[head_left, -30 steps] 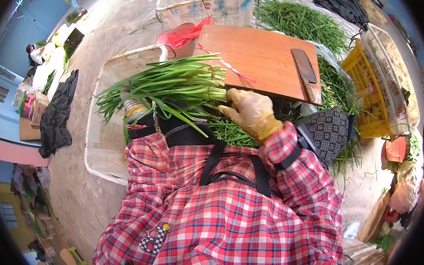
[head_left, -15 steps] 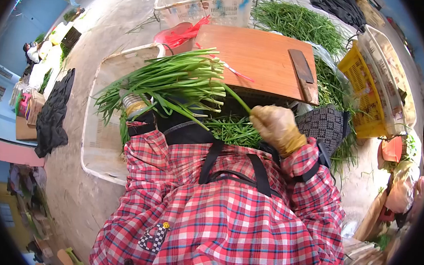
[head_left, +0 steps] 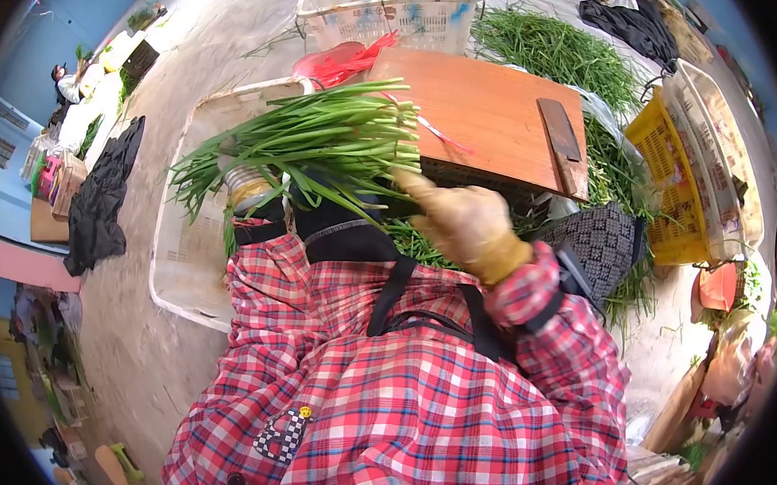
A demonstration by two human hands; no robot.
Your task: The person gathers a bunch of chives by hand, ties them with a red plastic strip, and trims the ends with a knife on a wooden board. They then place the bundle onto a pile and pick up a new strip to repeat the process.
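I am looking down at the bundle of green stalks (head_left: 323, 145), which is lying crosswise in front of the chest. Its long axis is running left to right. The leafy tips are fanning out over the far rim of the white crate (head_left: 182, 265), and the cut stem ends are pointing at the near left corner of the wooden board (head_left: 494, 116).

The right hand (head_left: 461, 222), gloved, is sitting just beside those stem ends and is the nearer of the two to them. Its fingers (head_left: 407, 181) are stretching loosely toward the stalks, touching or all but touching them, and gripping nothing that I can make out.

The left hand (head_left: 247, 191) is tucked under the leafy half, where only a taped cuff is showing. It seems to be bearing the bundle's weight, but I cannot tell how its fingers are closing.

A cleaver (head_left: 562, 146) is resting along the board's right edge, well apart from both hands.
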